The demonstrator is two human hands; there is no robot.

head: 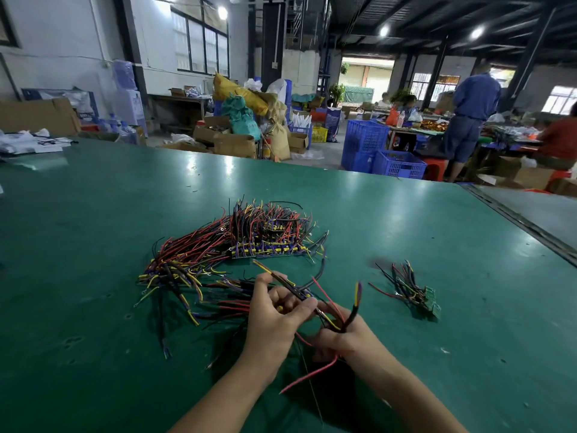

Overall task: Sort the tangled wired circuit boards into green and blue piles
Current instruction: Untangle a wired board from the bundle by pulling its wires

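Well, from the head camera, a wide green table (93, 245) fills most of the view. Close to its near edge, about the middle, two bare hands meet just above the table top. The left hand (274, 320) pinches a loose bunch of red, black and yellow wires (352, 310) between thumb and fingers. The right hand (343, 339) has its fingers curled tight round the same bunch, and a thick black wire sticks up out of its fist. One red wire hangs down between the wrists. I cannot tell what colour board is on this bunch.

Just past the hands, in the middle of the table, lies a big tangled heap of red, black and yellow wires with small blue boards (249, 245). Toward the right edge, well apart from the heap, sits a small pile of green boards with dark wires (418, 295).

Beyond the far edge stand blue plastic crates (365, 142), brown cardboard boxes (234, 143) and a person in blue clothes (468, 114).
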